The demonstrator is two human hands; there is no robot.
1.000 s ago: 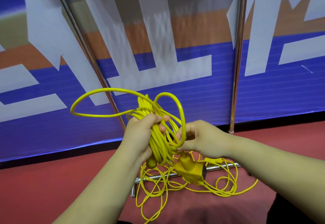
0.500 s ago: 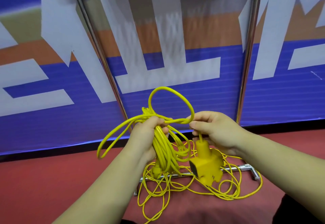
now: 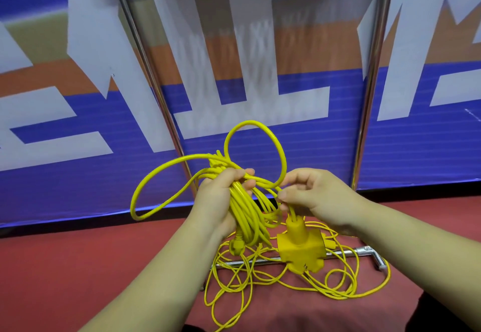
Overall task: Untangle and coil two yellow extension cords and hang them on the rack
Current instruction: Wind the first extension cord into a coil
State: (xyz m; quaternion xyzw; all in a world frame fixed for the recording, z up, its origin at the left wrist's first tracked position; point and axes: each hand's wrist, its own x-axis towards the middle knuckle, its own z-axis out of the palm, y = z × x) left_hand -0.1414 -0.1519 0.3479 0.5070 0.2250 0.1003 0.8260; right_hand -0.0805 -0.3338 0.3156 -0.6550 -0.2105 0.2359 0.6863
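Note:
My left hand [image 3: 220,201] grips a bundle of thick yellow cord [image 3: 247,214], coiled in several loops that hang below the fist. One loose loop [image 3: 256,149] arches up above both hands, another sweeps out to the left [image 3: 145,196]. My right hand [image 3: 309,196] pinches the same cord just above its yellow multi-outlet socket block [image 3: 302,251], which dangles under the fingers. The plug end [image 3: 236,245] hangs below my left hand. A second, thinner yellow cord [image 3: 346,287] lies tangled on the red floor beneath.
The rack's chrome base bar [image 3: 346,252] lies on the red floor [image 3: 65,266] under the thin cord. Two chrome uprights [image 3: 145,66] [image 3: 374,66] rise in front of a blue, white and orange banner wall [image 3: 260,84].
The left loop has shrunk and dropped lower. My right hand has moved up and to the right, now pinching the cord above the socket block. The view has shifted slightly.

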